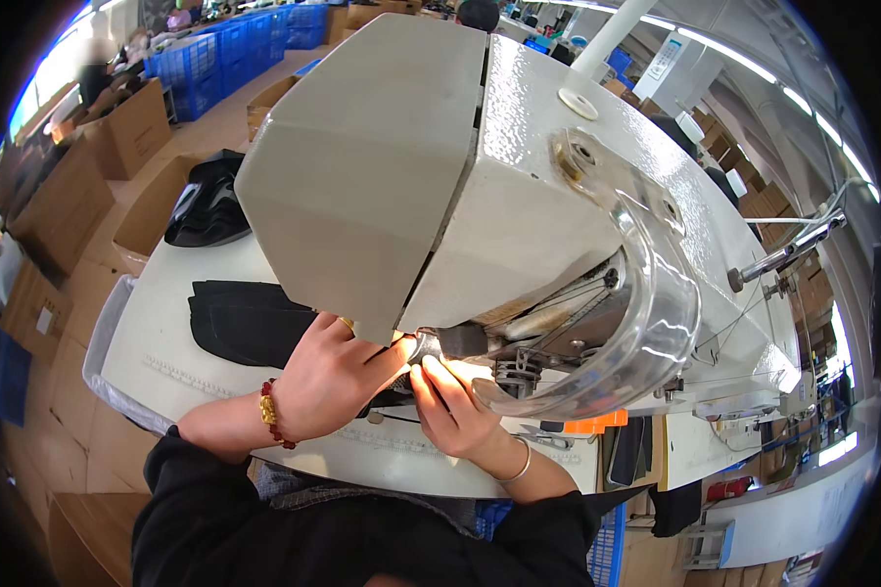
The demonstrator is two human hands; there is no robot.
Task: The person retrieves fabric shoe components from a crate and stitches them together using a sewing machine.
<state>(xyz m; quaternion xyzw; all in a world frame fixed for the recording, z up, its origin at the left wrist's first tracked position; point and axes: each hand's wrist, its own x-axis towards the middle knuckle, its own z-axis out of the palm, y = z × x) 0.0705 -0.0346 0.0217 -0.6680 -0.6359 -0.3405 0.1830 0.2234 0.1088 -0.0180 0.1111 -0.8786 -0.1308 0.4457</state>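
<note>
A large white sewing machine (362, 147) fills the middle of the view, its head over a white table. My left hand (335, 377), with a ring and a red beaded bracelet, is closed with its fingertips at the lit needle area. Close beside it, my right hand (457, 411) is also closed, its fingertips pressed together there. A bit of dark material shows below the fingers, but what each hand pinches is too small and hidden to tell. Flat black fabric pieces (240, 318) lie on the table just beyond my left hand.
A clear curved guard (671, 303) juts out right of my right hand. A glossy black moulded piece (208, 201) sits at the table's far left. Cardboard boxes (64, 210) and blue crates (215, 64) stand on the left. An orange item (597, 423) lies at right.
</note>
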